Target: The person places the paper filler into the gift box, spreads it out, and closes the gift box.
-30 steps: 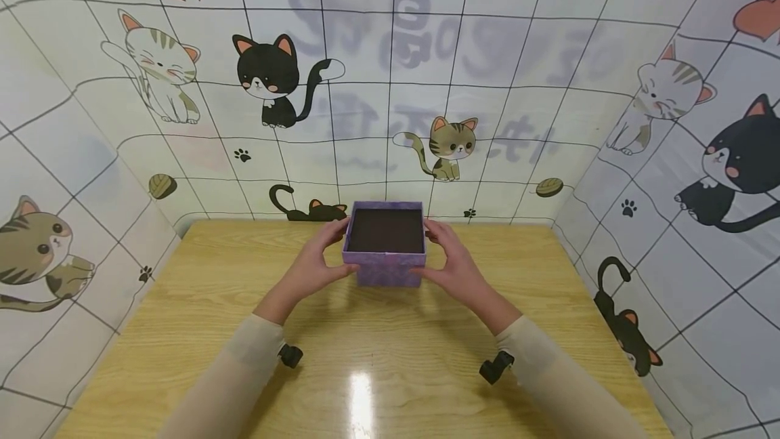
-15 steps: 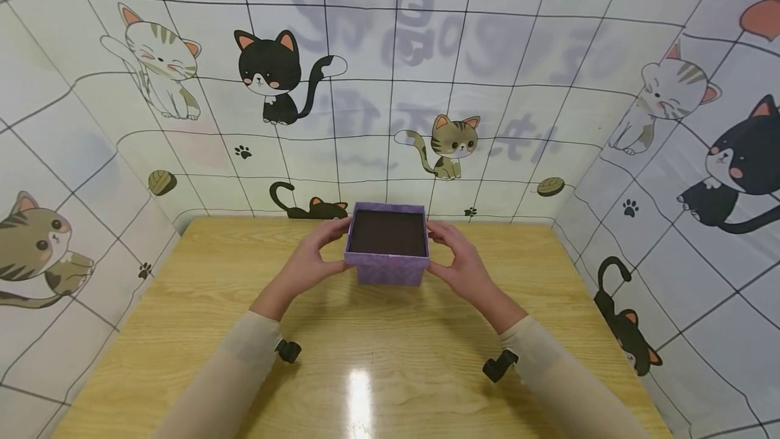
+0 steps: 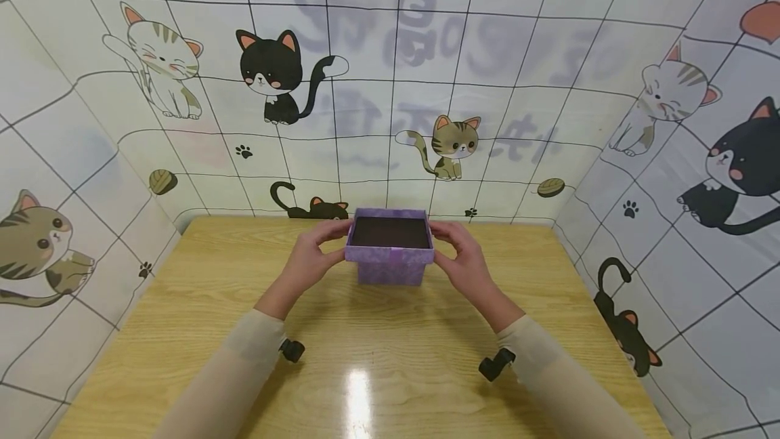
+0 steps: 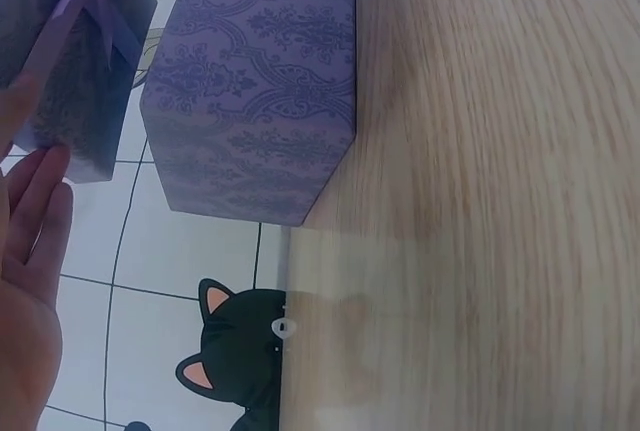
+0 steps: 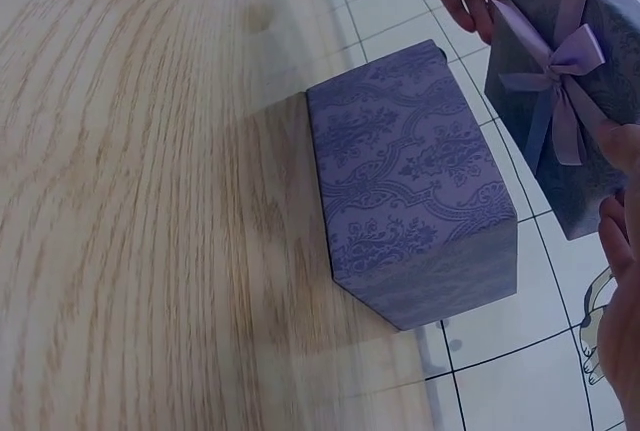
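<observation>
A purple patterned box (image 3: 390, 274) stands on the wooden table by the back wall. Just above it, both hands hold a matching purple lid (image 3: 364, 255) by its two sides. The lid's dark hollow (image 3: 390, 233) faces up in the head view. Both wrist views show a lilac ribbon bow (image 5: 562, 73) on its outside and a gap between lid and box. My left hand (image 3: 307, 257) grips the left side, thumb nearer me. On the right side, my right hand (image 3: 468, 264) does likewise. The box's inside is hidden.
The pale wooden table (image 3: 390, 351) stretches in front of the box. Behind and at both sides hangs a white cloth wall (image 3: 365, 107) with cat drawings. A small black camera is strapped to each wrist.
The lid has shifted slightly right and tilted, so its hollow looks narrower and ribbon shows on its near side. Both thumbs have moved outward from the front to the lid's sides.
</observation>
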Tool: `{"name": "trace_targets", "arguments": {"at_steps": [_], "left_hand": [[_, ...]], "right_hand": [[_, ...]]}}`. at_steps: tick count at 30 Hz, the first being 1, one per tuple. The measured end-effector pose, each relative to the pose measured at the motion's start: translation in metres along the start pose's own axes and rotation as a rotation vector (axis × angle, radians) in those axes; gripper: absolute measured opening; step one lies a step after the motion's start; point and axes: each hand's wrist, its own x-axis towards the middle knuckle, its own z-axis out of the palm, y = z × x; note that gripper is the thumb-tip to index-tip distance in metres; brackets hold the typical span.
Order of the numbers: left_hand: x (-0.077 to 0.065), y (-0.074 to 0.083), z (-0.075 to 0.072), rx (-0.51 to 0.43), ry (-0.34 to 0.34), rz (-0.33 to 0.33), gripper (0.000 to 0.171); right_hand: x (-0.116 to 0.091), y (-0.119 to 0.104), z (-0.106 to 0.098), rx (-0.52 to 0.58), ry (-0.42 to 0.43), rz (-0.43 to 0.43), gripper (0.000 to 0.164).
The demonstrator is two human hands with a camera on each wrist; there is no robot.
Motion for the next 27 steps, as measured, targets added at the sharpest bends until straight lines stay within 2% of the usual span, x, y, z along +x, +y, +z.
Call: {"name": "trace_targets", "arguments": {"at_steps": [7,12,17,23,27], "left_hand": [[0.004,0.011,0.005,0.029,0.078,-0.018,0.052],[0.008,0.011,0.009,0.046,0.127,-0.005,0.039],[0.011,0.014,0.013,-0.035,0.159,0.013,0.033],[0.010,0.016,0.018,-0.098,0.157,-0.025,0.029],[0.010,0.016,0.020,-0.113,0.162,-0.053,0.028]], "right_hand": [[0.004,-0.001,-0.001,0.025,0.040,-0.016,0.048],[0.007,-0.004,0.000,0.062,0.068,0.039,0.044],[0.008,-0.010,0.004,0.119,0.109,0.096,0.035],[0.008,-0.015,0.009,0.130,0.177,0.171,0.028],[0.007,-0.015,0.012,0.152,0.203,0.219,0.031]]}}
